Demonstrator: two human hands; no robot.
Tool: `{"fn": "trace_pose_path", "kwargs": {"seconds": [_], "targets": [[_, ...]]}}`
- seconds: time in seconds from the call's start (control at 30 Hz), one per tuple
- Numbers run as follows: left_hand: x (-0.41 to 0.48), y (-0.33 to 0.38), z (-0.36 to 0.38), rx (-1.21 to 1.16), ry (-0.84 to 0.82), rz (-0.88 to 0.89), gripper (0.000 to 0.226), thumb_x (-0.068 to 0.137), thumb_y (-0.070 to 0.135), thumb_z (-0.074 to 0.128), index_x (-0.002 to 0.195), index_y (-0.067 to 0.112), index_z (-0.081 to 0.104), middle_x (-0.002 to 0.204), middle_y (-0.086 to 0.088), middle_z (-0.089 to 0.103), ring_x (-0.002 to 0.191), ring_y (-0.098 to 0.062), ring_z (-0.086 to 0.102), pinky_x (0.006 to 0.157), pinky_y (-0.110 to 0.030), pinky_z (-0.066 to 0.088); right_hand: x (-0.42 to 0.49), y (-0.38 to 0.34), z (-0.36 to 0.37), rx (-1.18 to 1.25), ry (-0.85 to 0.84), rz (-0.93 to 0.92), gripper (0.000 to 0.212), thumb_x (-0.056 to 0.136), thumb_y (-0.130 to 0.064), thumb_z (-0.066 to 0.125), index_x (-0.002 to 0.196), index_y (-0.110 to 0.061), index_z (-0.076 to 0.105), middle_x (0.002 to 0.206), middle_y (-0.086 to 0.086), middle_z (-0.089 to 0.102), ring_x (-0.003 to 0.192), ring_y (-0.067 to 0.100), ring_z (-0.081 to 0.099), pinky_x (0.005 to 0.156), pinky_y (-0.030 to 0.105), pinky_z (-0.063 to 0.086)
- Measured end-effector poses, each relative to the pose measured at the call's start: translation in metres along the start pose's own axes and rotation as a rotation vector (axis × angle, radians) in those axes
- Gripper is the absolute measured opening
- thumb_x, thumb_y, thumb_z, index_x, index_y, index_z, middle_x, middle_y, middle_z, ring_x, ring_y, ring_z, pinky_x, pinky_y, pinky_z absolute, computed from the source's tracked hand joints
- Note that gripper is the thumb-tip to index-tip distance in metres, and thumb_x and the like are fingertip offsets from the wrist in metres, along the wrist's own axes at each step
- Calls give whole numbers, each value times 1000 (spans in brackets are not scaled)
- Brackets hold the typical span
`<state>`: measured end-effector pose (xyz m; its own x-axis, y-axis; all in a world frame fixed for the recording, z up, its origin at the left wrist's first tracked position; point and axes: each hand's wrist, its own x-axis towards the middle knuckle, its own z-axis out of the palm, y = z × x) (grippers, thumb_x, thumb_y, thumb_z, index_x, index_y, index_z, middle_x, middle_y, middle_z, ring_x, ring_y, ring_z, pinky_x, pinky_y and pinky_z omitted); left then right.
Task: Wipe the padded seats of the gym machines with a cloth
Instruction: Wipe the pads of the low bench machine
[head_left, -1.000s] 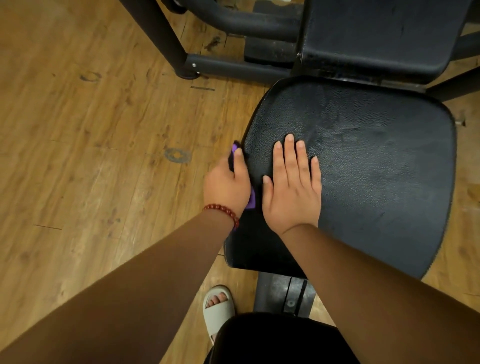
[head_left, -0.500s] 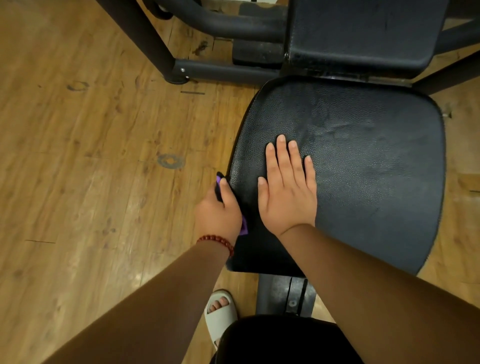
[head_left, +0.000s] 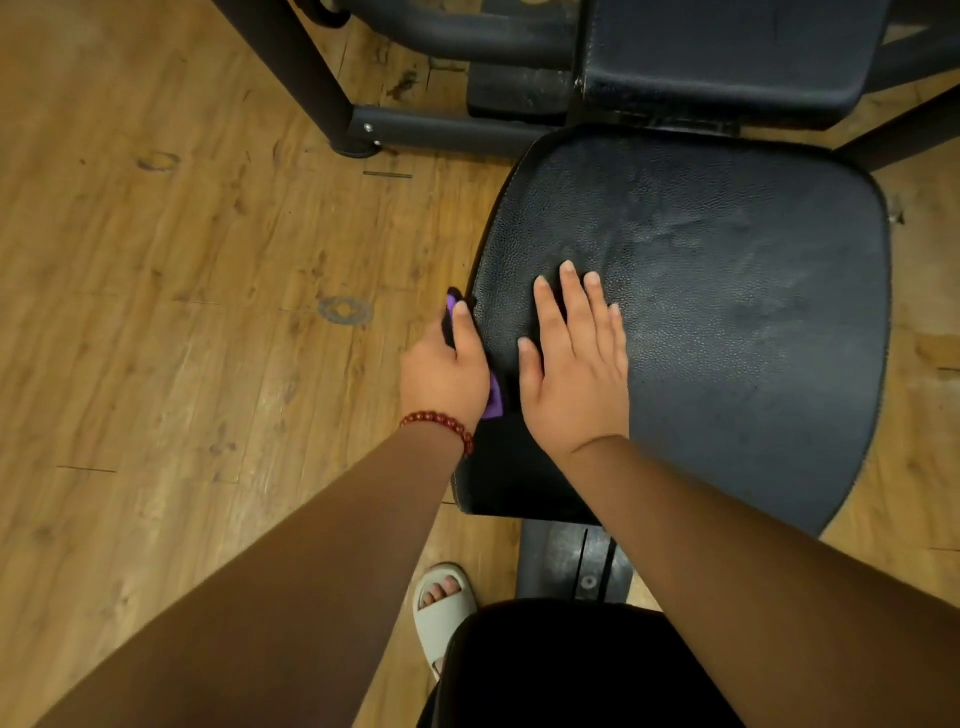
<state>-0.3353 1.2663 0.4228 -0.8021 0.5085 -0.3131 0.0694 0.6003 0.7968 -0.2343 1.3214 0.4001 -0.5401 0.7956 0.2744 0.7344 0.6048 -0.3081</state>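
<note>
I find the purple fabric cloth (head_left: 493, 400) at the left rim of the black textured padded seat (head_left: 727, 312), mostly hidden under the left hand (head_left: 447, 369), whose fingers wrap it against the edge. The right hand (head_left: 576, 364) lies flat on the seat top just beside it, fingers straight, holding nothing. Dull smears mark the middle of the pad. My recommendation is to brace with the flat hand, draw the cloth firmly along the rim, then cover the top. Brown wooden plank floor (head_left: 182, 260) surrounds the seat.
</note>
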Motion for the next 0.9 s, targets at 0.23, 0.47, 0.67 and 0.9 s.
{"fn": "trace_pose_path", "kwargs": {"seconds": [0.23,0.47,0.67,0.9], "targets": [[-40,-48,6,-17,58,-92,54,99,49,31,117,8,61,90,-10,68,85,-25,65,67,-30,48,-61,13,-4,-79,-133,-91,56,99,-35,33,152,-20,23,161,7,18,148,24,9,121,39,-2],[-22,-41,8,-52,59,-65,53,99,52,29,122,16,61,100,-6,70,94,-22,65,80,-33,52,-67,14,13,-218,-90,-102,59,99,-38,28,153,-17,18,160,10,19,147,28,14,119,44,3],[-64,-75,15,-118,115,-194,57,98,54,27,122,14,61,103,-6,69,99,-25,64,88,-44,52,-68,13,14,-235,-94,-103,61,99,-39,26,153,-17,10,160,6,11,147,27,12,119,44,1],[-51,-58,8,-176,70,-234,47,101,48,31,110,16,63,95,-1,68,91,-20,63,82,-34,49,-70,13,15,-238,-98,-103,61,99,-39,26,153,-17,10,160,7,12,147,28,11,119,45,2]]}}
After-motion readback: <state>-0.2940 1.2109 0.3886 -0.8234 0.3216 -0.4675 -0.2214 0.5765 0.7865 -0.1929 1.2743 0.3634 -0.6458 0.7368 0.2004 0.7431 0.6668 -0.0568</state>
